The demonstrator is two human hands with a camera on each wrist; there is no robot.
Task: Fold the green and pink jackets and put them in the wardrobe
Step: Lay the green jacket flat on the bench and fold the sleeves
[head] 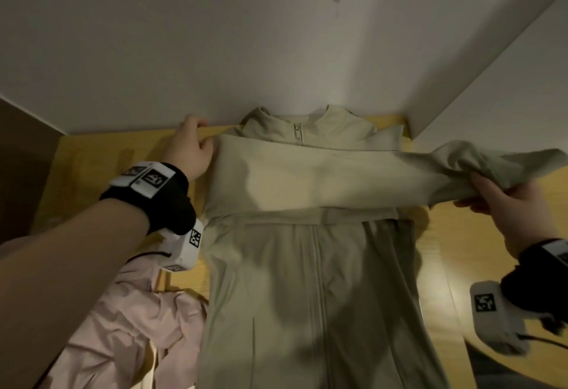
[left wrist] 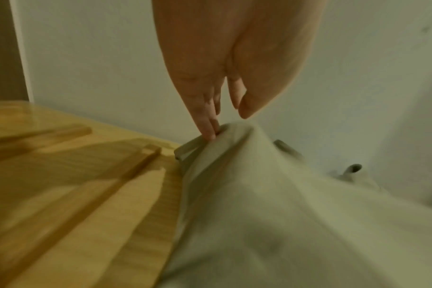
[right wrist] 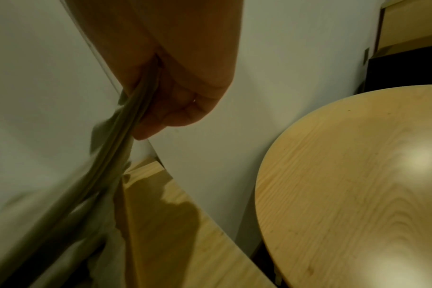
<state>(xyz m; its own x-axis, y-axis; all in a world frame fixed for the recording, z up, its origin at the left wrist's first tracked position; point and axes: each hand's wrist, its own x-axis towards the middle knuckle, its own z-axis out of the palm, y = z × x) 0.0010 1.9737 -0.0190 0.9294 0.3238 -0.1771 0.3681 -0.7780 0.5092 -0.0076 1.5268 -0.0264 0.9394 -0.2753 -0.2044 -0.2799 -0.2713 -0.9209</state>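
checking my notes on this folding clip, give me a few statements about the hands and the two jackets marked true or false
1. The green jacket lies zipper side up on the wooden table. True.
2. The right hand is empty. False: it grips a green sleeve stretched across the jacket's chest.
3. The pink jacket is neatly folded. False: it lies crumpled at the left of the green one.
4. The left hand is at the green jacket's shoulder, fingers on the fabric. True.
5. The green jacket's collar is near the wall. True.
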